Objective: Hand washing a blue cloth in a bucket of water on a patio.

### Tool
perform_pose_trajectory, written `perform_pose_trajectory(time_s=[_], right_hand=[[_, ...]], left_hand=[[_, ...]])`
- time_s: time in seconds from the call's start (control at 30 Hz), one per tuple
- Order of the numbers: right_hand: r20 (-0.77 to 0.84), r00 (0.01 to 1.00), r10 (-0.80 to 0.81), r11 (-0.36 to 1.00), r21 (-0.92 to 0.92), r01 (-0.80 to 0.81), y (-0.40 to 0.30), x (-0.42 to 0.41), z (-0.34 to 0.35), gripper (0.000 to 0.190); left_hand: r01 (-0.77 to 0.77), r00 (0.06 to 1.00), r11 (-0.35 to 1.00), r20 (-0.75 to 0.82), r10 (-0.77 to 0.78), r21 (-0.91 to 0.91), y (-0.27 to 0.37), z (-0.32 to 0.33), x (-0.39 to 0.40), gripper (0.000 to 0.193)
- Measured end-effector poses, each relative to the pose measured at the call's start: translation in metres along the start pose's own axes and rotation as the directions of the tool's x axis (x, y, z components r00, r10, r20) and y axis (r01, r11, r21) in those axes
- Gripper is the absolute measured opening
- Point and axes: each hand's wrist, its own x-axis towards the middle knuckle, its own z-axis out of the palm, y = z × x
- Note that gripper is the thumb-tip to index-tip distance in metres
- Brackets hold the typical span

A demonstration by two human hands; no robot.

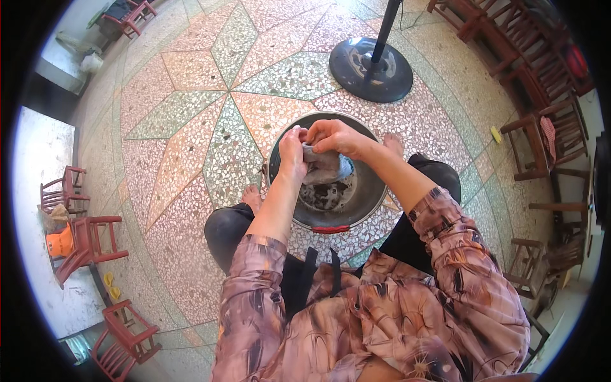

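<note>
A round metal basin [367,210] with a red handle grip stands on the floor between my feet, with some dark, foamy liquid at its bottom. Over it I hold a grey cloth [322,169] with a blue patch, bunched up. My left hand [292,150] grips the cloth's left edge. The fingers of my right hand [336,138] pinch its upper edge, close beside the left hand. Part of the cloth is hidden behind my fingers.
A black round stand base [371,70] with a pole stands just beyond the basin. Red wooden chairs [98,241] line the left side, and more chairs [530,138] stand along the right. Yellow slippers [111,285] lie at the left wall. The floor is patterned terrazzo.
</note>
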Motion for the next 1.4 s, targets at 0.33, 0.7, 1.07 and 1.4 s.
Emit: perform_pose_trajectory(time_s=[0.33, 0.7, 1.07, 1.4], right_hand=[[-0.012, 0.993, 0.116, 0.931, -0.348, -0.113, -0.029, -0.013, -0.011, 0.023], [-0.251, 0.828, -0.501, 0.767, -0.573, 0.289, -0.002, 0.002, 0.067, 0.013], [-0.284, 0.641, -0.713, 0.516, -0.831, 0.206, 0.004, 0.011, 0.075, 0.021], [-0.373, 0.65, -0.662, 0.562, -0.821, 0.1, 0.021, 0.009, 0.056, 0.014]], left_hand=[[-0.006, 0.999, 0.903, 0.037, 0.024, -0.43, 0.041, -0.005, -0.009, 0.026], [0.08, 0.997, 0.879, 0.033, -0.074, -0.47, -0.036, -0.047, 0.04, 0.017], [0.134, 0.887, 0.838, 0.441, 0.137, -0.529, -0.056, -0.032, 0.039, 0.023], [0.019, 0.994, 0.969, 0.112, 0.009, -0.248, -0.036, -0.006, -0.006, 0.022]])
